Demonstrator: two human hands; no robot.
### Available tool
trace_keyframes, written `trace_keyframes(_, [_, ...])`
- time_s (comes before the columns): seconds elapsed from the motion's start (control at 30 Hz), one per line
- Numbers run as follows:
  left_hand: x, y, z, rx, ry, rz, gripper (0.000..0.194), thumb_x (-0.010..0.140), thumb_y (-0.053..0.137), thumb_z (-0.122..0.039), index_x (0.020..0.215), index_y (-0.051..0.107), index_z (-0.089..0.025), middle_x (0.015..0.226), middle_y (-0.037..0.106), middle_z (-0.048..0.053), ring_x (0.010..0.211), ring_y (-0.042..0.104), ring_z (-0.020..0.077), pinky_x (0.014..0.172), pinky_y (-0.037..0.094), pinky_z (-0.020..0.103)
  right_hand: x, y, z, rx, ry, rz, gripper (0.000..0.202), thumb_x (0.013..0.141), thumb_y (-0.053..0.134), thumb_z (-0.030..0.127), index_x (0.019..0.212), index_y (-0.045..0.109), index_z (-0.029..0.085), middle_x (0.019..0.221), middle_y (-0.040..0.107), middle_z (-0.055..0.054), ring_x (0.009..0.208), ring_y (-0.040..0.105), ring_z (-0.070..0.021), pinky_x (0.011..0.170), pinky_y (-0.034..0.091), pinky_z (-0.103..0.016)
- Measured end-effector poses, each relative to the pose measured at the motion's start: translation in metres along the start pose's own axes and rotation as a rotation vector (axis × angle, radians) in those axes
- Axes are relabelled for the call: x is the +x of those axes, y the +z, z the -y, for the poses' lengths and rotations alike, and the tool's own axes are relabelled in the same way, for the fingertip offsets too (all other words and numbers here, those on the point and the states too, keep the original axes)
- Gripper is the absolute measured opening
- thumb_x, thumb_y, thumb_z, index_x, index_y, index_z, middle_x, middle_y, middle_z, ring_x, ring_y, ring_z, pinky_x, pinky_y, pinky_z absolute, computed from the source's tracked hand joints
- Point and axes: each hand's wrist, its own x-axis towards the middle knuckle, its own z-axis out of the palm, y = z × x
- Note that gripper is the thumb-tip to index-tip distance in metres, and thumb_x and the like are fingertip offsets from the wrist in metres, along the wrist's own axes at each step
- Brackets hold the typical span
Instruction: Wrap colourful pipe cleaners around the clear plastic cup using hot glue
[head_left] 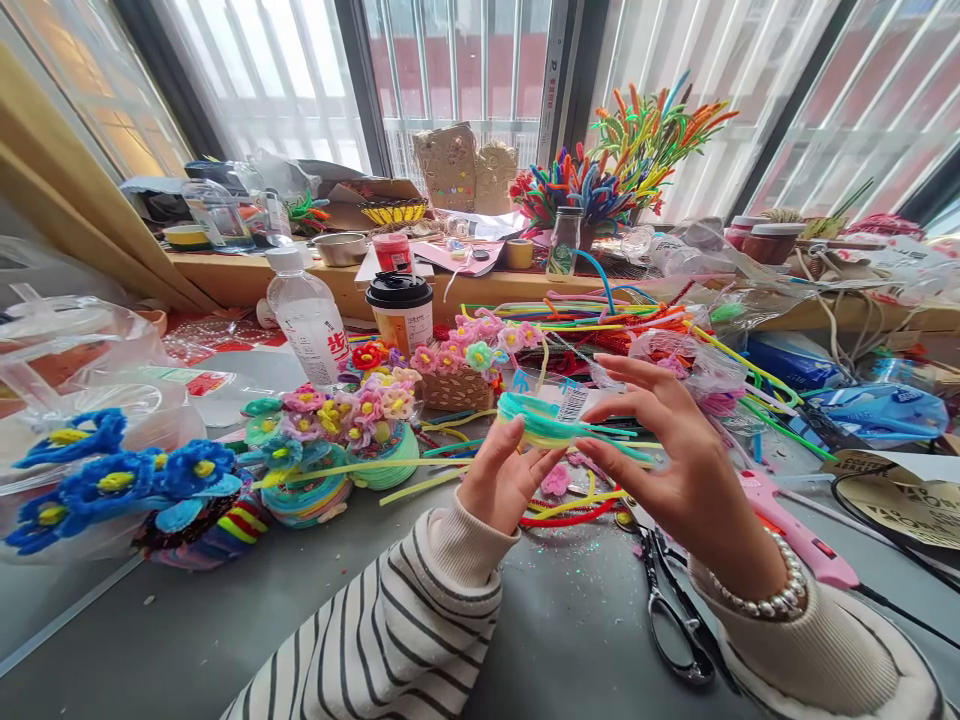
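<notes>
My left hand (501,475) grips a small round piece wound from teal and pale yellow pipe cleaners (536,418), thumb in front and fingers underneath. Loose teal ends stick out from its right side. Close by on the right is my right hand (671,450), its fingers spread and curved; whether a fingertip touches the wound piece I cannot tell. A clear wrapper with a barcode label (572,404) shows just behind. Below my right hand lie black-handled scissors (675,620), partly hidden by it. A pink glue gun (799,530) rests beyond my right wrist.
Finished pipe-cleaner flower pots (307,490) and blue flowers (112,480) stand at left. Behind them are a water bottle (304,315) and a lidded paper cup (400,312). Loose pipe cleaners (540,312) cover the table's back. Bunches of pipe cleaners (577,195) stand on the windowsill.
</notes>
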Motion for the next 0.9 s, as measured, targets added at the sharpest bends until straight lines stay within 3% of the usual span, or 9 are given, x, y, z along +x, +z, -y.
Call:
trace_keyframes(0.4, [0.0,0.002,-0.002,0.059,0.008,0.01,0.057,0.075,0.061,-0.024,0.127,0.04,-0.019,0.114,0.06,0.008,0.103,0.058,0.0202,0.089,0.045,0.03,-0.001,0.005,-0.001,-0.08,-0.03,0.028,0.008,0.078,0.057,0.029,0.079,0.058,0.021,0.125,0.047,-0.009,0.117,0.045,-0.0254,0.094,0.039,-0.045])
trace_keyframes(0.6, [0.004,0.003,-0.013,0.036,0.041,-0.202,0.05,0.082,0.051,-0.028,0.127,0.034,-0.015,0.104,0.061,0.011,0.094,0.063,0.0214,0.084,0.049,0.029,0.001,-0.02,-0.017,-0.137,0.042,-0.101,0.016,0.079,0.055,0.033,0.09,0.058,0.021,0.119,0.053,-0.009,0.114,0.048,-0.0231,0.097,0.037,-0.043])
trace_keyframes(0.77, [0.004,0.005,-0.016,-0.011,-0.085,-0.252,0.05,0.085,0.044,-0.039,0.126,0.035,-0.012,0.091,0.063,0.012,0.089,0.065,0.0222,0.08,0.05,0.029,-0.039,-0.051,-0.055,-0.31,0.215,-0.153,0.02,0.08,0.049,0.037,0.084,0.059,0.02,0.099,0.06,-0.008,0.101,0.055,-0.0243,0.086,0.043,-0.042])
trace_keyframes(0.9, [0.005,0.006,-0.013,-0.057,-0.08,-0.239,0.051,0.084,0.046,-0.036,0.126,0.037,-0.009,0.09,0.064,0.012,0.089,0.065,0.0203,0.082,0.05,0.027,-0.094,-0.074,-0.097,-0.701,0.398,-0.121,0.026,0.08,0.045,0.042,0.07,0.057,0.022,0.075,0.056,-0.01,0.074,0.056,-0.0285,0.07,0.044,-0.043])
